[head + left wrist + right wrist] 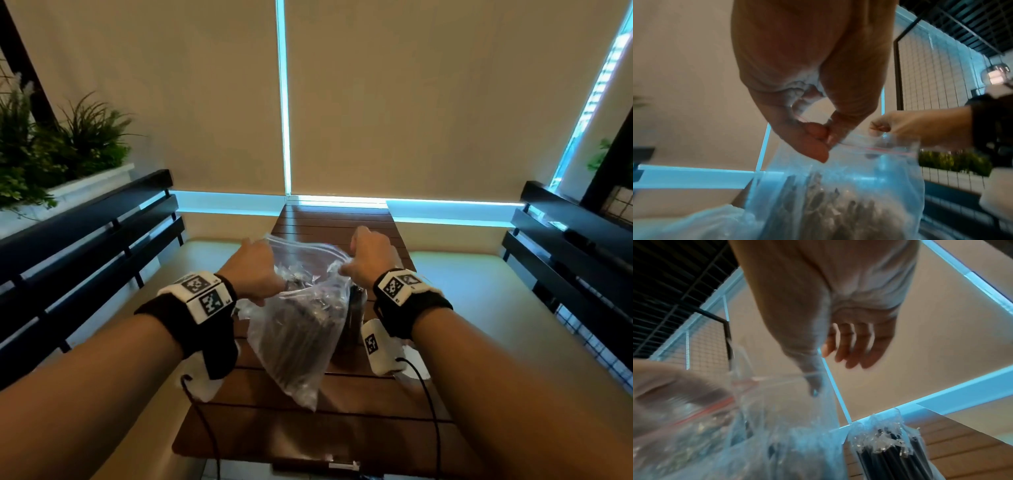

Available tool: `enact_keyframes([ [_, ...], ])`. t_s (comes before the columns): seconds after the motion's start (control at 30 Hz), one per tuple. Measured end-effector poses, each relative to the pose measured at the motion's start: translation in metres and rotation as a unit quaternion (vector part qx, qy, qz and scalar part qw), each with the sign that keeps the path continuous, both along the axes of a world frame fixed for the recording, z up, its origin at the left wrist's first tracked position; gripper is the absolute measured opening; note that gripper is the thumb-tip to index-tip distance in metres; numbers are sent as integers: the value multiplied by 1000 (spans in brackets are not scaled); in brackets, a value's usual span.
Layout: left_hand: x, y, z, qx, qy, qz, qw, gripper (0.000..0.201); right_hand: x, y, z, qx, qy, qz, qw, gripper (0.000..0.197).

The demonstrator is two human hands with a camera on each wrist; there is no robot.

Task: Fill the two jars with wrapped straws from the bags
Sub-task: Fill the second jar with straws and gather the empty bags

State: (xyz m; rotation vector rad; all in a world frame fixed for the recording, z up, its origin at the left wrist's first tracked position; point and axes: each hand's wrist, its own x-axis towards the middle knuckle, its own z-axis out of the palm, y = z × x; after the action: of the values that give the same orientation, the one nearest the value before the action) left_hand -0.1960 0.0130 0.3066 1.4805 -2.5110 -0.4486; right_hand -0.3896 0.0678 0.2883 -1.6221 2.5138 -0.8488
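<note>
Both hands pinch the zip bag's (301,318) mouth above the table (376,404) middle, left hand (255,270) and right hand (371,258) on opposite lips, straws (301,329) upright below, long axis vertical.

Looks like a cafe or restaurant booth seat

Slatted wooden table (342,404) under the hands, cushioned benches (486,301) with dark slatted backs either side, drawn roller blinds (428,102) ahead, a planter (51,150) far left.
</note>
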Motion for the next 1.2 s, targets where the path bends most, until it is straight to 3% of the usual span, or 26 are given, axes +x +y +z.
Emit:
enact_keyframes([
  [0.07, -4, 6, -3, 21, 62, -7, 998, 24, 19, -1, 4, -81, 24, 85, 993, 30],
  [0.1, -6, 6, -6, 21, 85, -13, 996, 20, 29, -1, 6, -91, 21, 133, 987, 24],
  [0.2, -6, 8, -14, 0, 111, -56, 992, 36, 50, -11, 5, 21, 30, 222, 974, 14],
  [0.27, -4, 11, -17, -9, 104, -83, 991, 46, 52, -20, -6, 80, 64, 209, 973, 31],
  [0.37, 5, 13, -20, -20, 38, -102, 994, 70, 49, -30, -25, 133, 96, 172, 971, 37],
  [0.53, 19, 12, -27, -26, 9, -90, 996, 74, 49, -33, -40, 175, 106, 168, 964, 31],
  [0.7, 22, 5, -36, -23, 6, -96, 995, 76, 58, -41, -51, 197, 118, 180, 957, 61],
  [0.87, 25, -4, -48, -31, 31, -102, 994, 74, 67, -48, -55, 179, 171, 188, 951, 22],
  [1.03, 26, -21, -67, 7, 66, -144, 987, 87, 64, -52, -51, 162, 161, 224, 947, 19],
  [1.13, 29, -32, -78, 12, 118, -145, 982, 88, 59, -51, -48, 105, 145, 226, 958, 15],
  [1.2, 29, -40, -84, 21, 122, -135, 983, 86, 56, -51, -47, 48, 90, 232, 967, 15],
])
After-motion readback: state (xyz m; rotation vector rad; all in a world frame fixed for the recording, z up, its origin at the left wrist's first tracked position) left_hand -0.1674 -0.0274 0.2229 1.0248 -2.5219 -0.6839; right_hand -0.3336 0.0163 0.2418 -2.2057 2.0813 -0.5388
